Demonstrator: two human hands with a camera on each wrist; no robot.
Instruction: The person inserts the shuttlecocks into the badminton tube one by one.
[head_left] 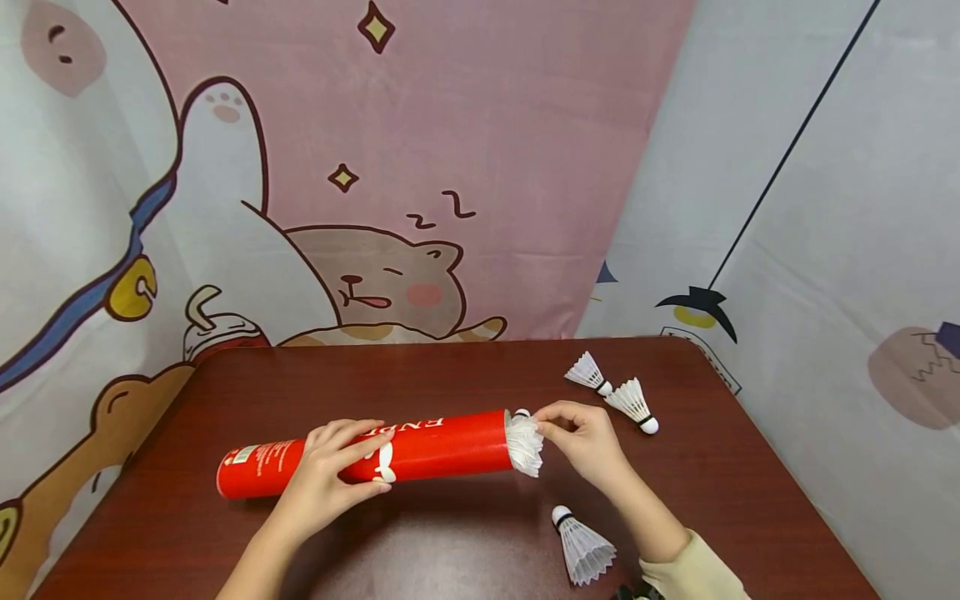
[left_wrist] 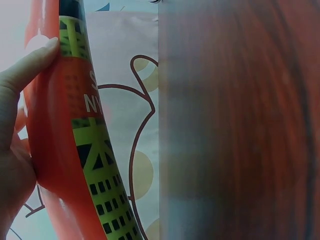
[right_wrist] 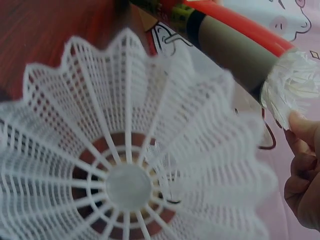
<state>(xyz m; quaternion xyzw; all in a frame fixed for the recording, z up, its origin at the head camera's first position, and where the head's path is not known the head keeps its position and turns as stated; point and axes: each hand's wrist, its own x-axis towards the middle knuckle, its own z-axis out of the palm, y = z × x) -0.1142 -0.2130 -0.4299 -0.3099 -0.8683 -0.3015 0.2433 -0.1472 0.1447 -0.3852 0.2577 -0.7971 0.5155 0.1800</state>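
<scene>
My left hand (head_left: 322, 475) grips a long red shuttlecock tube (head_left: 457, 446) around its middle, thumb on the near side and fingers over the top. The tube lies sideways, its right end raised above the table. White feathers of a shuttlecock (head_left: 526, 446) stick out of that open end; the rest of it is hidden inside. My right hand (head_left: 588, 442) pinches the feather edge between thumb and fingertips, as the right wrist view also shows. In the left wrist view the tube (left_wrist: 45, 125) carries a green and black printed band.
A netted shuttlecock (head_left: 585, 547) lies on the brown table (head_left: 450, 542) below my right forearm, looming large in the right wrist view. Two more, a white shuttlecock (head_left: 587, 372) and a feathered shuttlecock (head_left: 632, 403), lie at the back right. A cartoon-printed curtain (head_left: 525, 167) hangs behind the table.
</scene>
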